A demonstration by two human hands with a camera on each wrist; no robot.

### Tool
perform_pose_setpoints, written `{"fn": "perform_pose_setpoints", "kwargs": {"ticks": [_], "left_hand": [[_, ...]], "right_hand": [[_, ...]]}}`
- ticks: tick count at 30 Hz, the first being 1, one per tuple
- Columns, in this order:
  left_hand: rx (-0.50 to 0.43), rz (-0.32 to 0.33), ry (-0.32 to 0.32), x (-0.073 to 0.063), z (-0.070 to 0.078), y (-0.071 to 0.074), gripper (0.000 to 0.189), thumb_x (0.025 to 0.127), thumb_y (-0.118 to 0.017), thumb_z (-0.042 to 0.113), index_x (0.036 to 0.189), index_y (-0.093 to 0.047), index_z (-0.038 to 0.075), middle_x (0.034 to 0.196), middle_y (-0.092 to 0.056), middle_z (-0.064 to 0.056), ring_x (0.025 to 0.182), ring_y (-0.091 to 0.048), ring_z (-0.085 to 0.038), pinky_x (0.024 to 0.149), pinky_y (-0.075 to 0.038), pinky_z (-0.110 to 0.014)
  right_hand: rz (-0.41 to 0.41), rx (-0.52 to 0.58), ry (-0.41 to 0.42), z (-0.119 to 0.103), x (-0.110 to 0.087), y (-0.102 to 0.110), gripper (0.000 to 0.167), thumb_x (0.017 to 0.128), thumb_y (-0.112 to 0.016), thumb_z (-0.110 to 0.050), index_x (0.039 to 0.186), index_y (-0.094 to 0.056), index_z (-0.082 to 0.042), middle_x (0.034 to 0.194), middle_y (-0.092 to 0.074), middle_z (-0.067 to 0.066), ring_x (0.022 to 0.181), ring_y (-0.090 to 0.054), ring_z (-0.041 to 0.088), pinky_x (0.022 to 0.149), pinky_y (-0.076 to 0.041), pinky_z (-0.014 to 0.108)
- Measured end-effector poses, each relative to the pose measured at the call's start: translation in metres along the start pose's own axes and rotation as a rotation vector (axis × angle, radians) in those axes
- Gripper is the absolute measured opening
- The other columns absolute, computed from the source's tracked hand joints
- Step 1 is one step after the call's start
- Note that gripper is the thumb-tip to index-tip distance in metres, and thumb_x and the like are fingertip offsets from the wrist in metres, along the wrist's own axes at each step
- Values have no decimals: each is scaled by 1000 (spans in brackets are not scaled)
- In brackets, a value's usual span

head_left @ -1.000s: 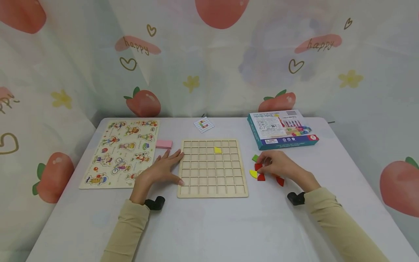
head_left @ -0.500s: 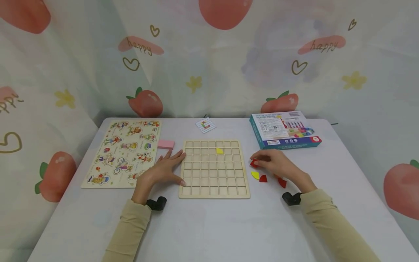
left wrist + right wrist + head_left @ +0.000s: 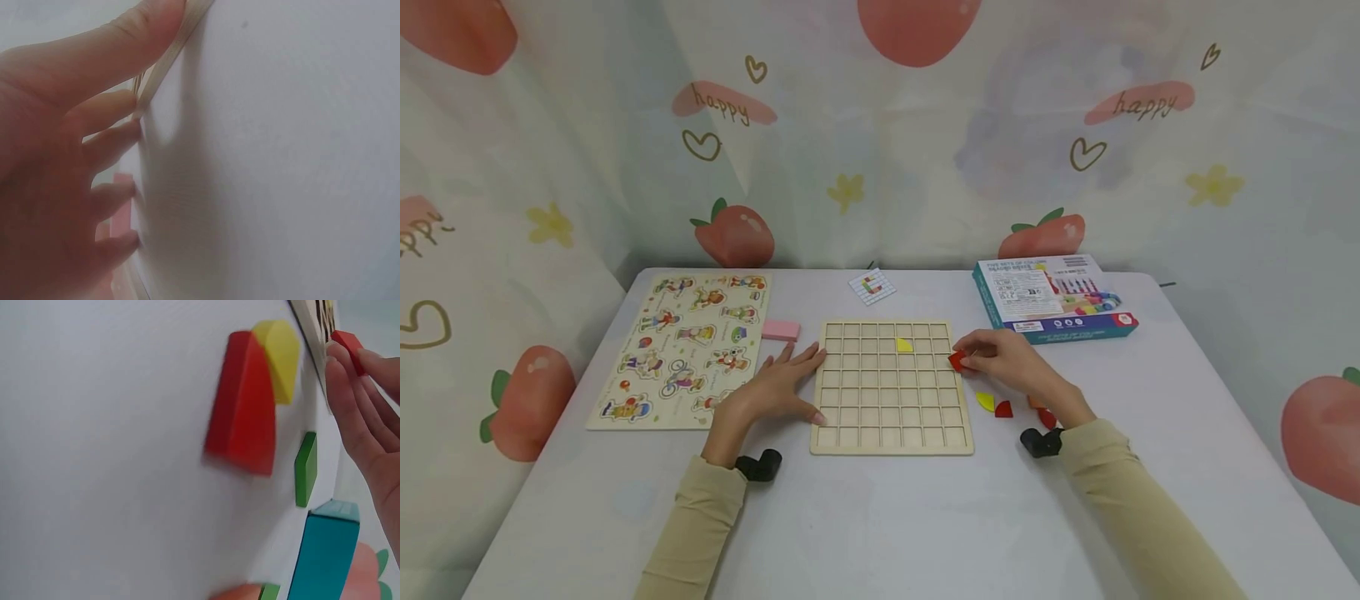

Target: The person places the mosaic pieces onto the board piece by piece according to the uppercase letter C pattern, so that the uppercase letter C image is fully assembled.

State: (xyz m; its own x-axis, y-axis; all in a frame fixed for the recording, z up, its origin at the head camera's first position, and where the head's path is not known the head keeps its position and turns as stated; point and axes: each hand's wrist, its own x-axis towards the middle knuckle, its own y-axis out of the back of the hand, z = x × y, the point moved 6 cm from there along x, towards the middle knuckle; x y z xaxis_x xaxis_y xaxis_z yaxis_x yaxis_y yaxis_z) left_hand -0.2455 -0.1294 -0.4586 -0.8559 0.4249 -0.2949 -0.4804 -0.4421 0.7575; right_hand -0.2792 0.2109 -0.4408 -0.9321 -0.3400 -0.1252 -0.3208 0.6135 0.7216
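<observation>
A wooden grid board lies mid-table, with a yellow quarter-circle piece in one upper cell. Along its left edge my left hand rests with fingers spread, thumb at the lower left corner. My right hand pinches a red piece between thumb and fingers, right at the board's right edge. Below that hand lie a loose yellow quarter-circle and a red quarter-circle. More red and orange pieces show partly under the right wrist. A green piece appears in the right wrist view.
A peg puzzle board with pictures lies on the left, a pink block beside it. Behind the grid board is a small pattern card. A blue-and-white box sits back right.
My right hand has picked up a red piece from the loose pieces and carried it left to the board's right edge. My left hand stays at the board's left edge.
</observation>
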Motion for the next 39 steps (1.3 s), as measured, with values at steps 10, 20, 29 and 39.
{"fn": "perform_pose_setpoints", "kwargs": {"ticks": [10,20,29,39], "left_hand": [[10,-1,-2,0,0,0,109,77,-90,33,163,-28,11,173,-15,-7,159,2,-41,128,2,-62],[18,4,-4,1,-1,1,110,77,-91,34,163,-28,11,173,-15,-8,159,1,-42,127,1,-64],[33,-1,-4,3,-4,1,110,77,-90,36,164,-27,12,173,-14,-7,159,1,-41,128,1,-62],[48,-7,-2,5,-6,1,110,78,-90,37,164,-26,13,173,-14,-6,159,1,-42,128,0,-62]], "right_hand": [[-39,51,-25,-13,19,-10,33,98,-69,-13,130,-70,-6,124,-70,16,111,-69,31,101,-57,47],[-35,51,-7,-27,38,-21,35,96,-71,-11,130,-70,-3,123,-71,18,104,-69,28,99,-56,43],[-39,15,15,-40,51,-29,36,96,-72,-13,131,-70,-4,119,-72,16,102,-64,28,96,-55,40],[-72,-14,64,-51,68,-40,34,95,-72,-12,127,-72,-1,124,-72,18,103,-65,28,95,-57,41]]}}
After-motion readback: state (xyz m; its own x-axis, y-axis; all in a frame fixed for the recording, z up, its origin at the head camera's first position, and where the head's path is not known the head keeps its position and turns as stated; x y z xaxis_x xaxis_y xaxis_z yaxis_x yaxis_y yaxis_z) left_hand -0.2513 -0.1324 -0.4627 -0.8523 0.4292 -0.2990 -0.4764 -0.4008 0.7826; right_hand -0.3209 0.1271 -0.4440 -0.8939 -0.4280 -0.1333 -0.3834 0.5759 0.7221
